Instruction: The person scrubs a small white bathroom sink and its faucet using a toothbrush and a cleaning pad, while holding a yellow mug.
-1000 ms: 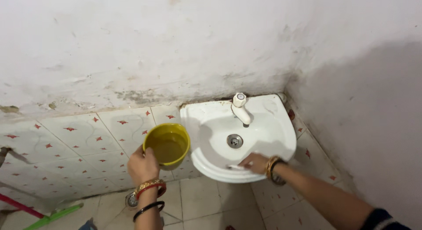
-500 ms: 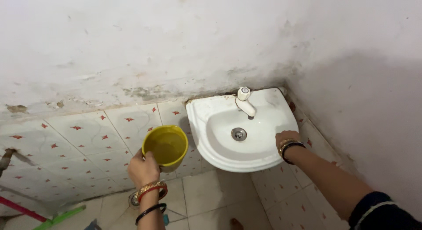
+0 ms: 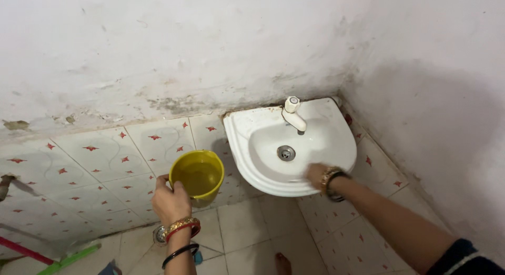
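Damp-stained white plaster fills the upper wall, with patterned tiles [image 3: 100, 159] carrying small red motifs below it and pale floor tiles underneath, where green and pink stick-like handles [image 3: 58, 262] lie at the far left. Moving right, our left hand [image 3: 171, 201] grips the yellow plastic mug [image 3: 199, 176] by its near side, fingers [image 3: 162, 181] clenched around the handle and thumb against the rim; the mug sits upright in the air, left of the basin and apart from it, with water inside. Further right, the white corner wash basin [image 3: 252, 133] is fixed where the two walls meet, its white tap [image 3: 293, 114] at the back and the metal drain [image 3: 286, 153] in the middle of the bowl. Our right hand [image 3: 317, 175] lies on the front right rim of the basin, blurred; whether the fingers press flat or hold a cloth or scrubber we cannot tell. To do this step well, we judge it best to keep the mug level so nothing spills on the floor, bring it over the bowl before tipping, and rub along the whole rim with steady pressure, working towards the drain so loosened dirt washes down. Compared with half a second ago, the right hand has slid from the right edge of the rim towards the front, nearer the middle, while the left hand and mug have barely shifted, and the view has drifted slightly so the basin sits a little higher in the picture.
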